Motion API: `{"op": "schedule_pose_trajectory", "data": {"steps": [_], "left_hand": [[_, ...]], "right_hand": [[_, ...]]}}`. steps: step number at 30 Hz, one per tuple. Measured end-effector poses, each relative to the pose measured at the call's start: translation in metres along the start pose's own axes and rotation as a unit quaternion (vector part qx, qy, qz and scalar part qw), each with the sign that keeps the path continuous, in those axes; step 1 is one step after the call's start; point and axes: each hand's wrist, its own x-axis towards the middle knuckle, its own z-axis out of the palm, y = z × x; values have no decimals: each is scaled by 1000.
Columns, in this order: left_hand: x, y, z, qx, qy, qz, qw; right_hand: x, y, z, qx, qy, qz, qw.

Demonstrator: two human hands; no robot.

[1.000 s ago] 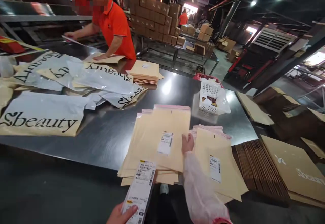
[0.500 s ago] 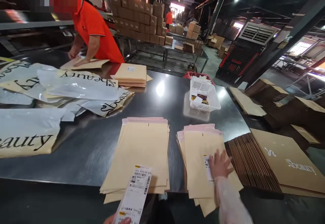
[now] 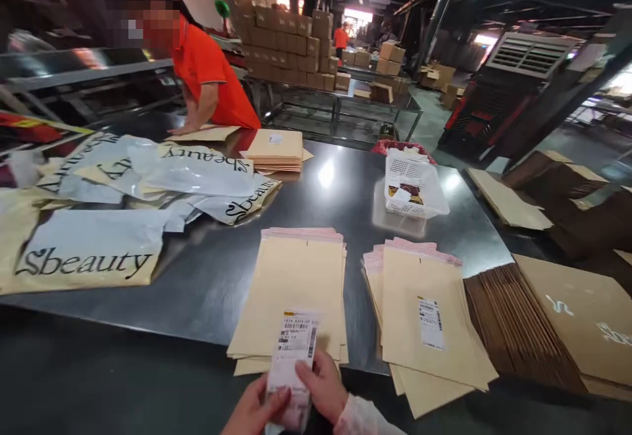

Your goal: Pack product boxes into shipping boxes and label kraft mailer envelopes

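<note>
Head view | left hand (image 3: 257,412) and right hand (image 3: 323,389) both pinch barcode label strip (image 3: 291,356) at table's near edge, over unlabelled envelope stack (image 3: 296,290) | bags (image 3: 83,260) read "Sbeauty"

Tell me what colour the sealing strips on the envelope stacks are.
Pink strips top the tan envelope stacks, clearest in the head view.
</note>
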Motion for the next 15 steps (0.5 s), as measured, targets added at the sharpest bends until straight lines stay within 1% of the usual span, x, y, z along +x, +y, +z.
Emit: {"op": "schedule_pose_trajectory", "data": {"steps": [1,2,3,4,5,6,8,10,12,13,15], "left_hand": [[1,7,-2,-20,45,16,999],[3,13,-4,-50,93,30,994],[6,19,-6,-83,130,40,987],[9,24,-8,-109,150,48,981],[12,28,-9,-125,156,54,978],[16,30,-10,-129,152,59,978],[20,32,-9,-115,128,69,983],[22,28,-6,-101,126,80,984],[23,20,-3,-101,164,94,977],[24,15,-1,-103,186,98,972],[26,4,1,-105,220,100,965]], "right_hand": [[2,2,13,-11,8,5,1000],[5,0,20,-32,-10,14,999],[11,-5,22,-56,-39,20,997],[18,-13,20,-76,-60,24,995],[27,-23,17,-94,-63,26,993],[36,-34,13,-113,-52,22,992],[55,-58,6,-170,-30,-4,985],[67,-77,3,-246,-60,-26,967],[69,-87,4,-315,-86,-37,944],[68,-89,5,-344,-86,-37,934],[62,-85,9,-384,-69,-31,920]]}}
